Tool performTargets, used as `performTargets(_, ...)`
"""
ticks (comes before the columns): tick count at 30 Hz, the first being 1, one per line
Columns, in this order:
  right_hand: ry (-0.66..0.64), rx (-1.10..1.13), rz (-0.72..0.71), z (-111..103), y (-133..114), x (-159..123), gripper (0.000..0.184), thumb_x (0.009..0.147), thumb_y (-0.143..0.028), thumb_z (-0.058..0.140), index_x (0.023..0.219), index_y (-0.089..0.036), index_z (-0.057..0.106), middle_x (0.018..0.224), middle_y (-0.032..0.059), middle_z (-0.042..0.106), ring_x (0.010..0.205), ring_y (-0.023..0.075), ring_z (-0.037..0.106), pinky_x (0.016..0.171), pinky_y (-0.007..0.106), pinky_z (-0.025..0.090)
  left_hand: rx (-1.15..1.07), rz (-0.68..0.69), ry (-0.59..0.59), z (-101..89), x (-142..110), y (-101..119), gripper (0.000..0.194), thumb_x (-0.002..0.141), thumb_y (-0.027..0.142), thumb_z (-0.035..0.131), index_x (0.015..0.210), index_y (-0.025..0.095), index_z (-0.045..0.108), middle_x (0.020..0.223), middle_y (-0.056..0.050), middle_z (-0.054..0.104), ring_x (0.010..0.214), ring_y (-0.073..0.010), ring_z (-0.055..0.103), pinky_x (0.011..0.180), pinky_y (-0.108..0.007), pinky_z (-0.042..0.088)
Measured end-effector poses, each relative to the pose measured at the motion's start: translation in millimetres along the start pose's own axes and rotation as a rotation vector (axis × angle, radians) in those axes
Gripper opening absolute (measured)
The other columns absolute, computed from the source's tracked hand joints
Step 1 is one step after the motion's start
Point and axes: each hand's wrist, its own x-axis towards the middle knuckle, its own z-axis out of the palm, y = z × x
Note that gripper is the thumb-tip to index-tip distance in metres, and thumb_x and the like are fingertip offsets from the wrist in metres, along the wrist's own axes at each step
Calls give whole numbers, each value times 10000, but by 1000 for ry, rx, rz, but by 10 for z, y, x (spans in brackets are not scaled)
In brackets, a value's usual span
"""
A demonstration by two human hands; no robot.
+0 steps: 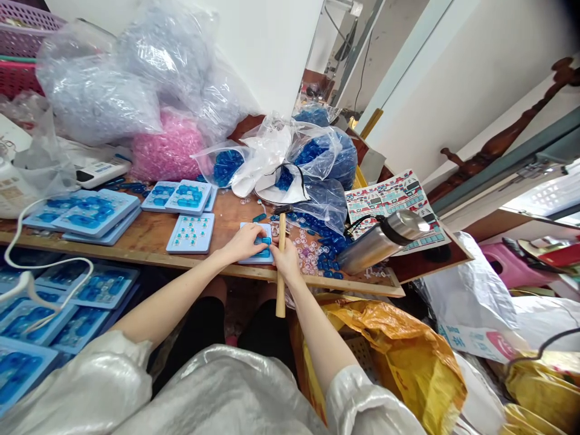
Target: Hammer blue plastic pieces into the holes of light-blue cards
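Note:
In front of me at the table's edge is a small light-blue tray (243, 260) with translucent blue pieces on it. My left hand (245, 243) lies over this tray, its fingers closed at a blue plastic piece (266, 240). Close beside it, my right hand (289, 261) has its fingertips by the same piece. A hammer (281, 290) with a pale wooden handle runs through my right hand, its dark head pointing away from me. Part of the tray is hidden under my hands.
Stacked blue trays (95, 208) and a tray with small parts (190, 233) stand left. Loose blue pieces (333, 244) and clear rings (308, 251) lie right, near a steel bottle (380, 241). Plastic bags (170, 145) fill the back. A yellow sack (394, 350) is below right.

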Motion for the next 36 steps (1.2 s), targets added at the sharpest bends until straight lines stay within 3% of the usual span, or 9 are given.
performTargets(4,-16,-6,3,27,-33,27,228,708,-283,553,892,-151,574,784,37,629,735,161,596,661,268,465,-7,-35,57,25,-37,-32,173,778,267,502,891,150,561,939,-61,578,932,-185,520,868,-318,404)
performTargets(10,-103,-28,53,19,-73,89,211,719,-285,550,868,-137,565,592,-1,571,466,115,516,497,229,410,57,-19,31,32,-8,-59,184,794,211,467,896,149,607,953,-81,549,936,-196,505,868,-332,408)
performTargets(13,-113,-42,41,-132,-177,-3,226,753,-332,523,864,-141,569,598,5,570,489,121,522,507,226,403,96,-1,33,47,7,-75,183,785,167,455,866,137,616,924,-88,537,923,-198,498,867,-336,409)
performTargets(17,-59,-116,-107,-437,-355,-273,271,816,-375,445,925,-162,572,814,43,618,737,159,568,674,254,416,76,20,80,76,-16,-89,180,793,171,448,870,140,607,925,-80,538,923,-186,497,869,-327,407)
performTargets(21,-33,-190,-135,-576,-334,-486,303,847,-386,394,953,-161,565,800,46,616,703,164,558,659,261,406,59,32,131,55,-53,1,206,818,237,448,946,150,584,968,-67,553,954,-181,496,877,-323,401)
performTargets(26,-34,-147,-31,-484,-76,-529,332,837,-400,394,989,-164,570,762,53,614,669,172,564,597,259,416,290,145,-125,-42,44,174,263,821,216,434,1007,214,621,1028,-58,573,986,-224,499,852,-360,400)
performTargets(31,-78,-65,13,-426,45,-522,337,820,-416,413,991,-172,569,699,36,595,534,146,532,497,246,411,407,296,-384,-161,304,244,332,720,94,473,997,194,626,1039,-68,581,945,-213,549,788,-295,429)
performTargets(36,-99,24,85,-425,53,-560,346,822,-445,414,998,-176,544,651,6,550,391,99,457,392,223,384,438,366,-439,-266,420,270,339,667,67,494,969,154,620,1022,-96,568,928,-212,550,763,-271,437)
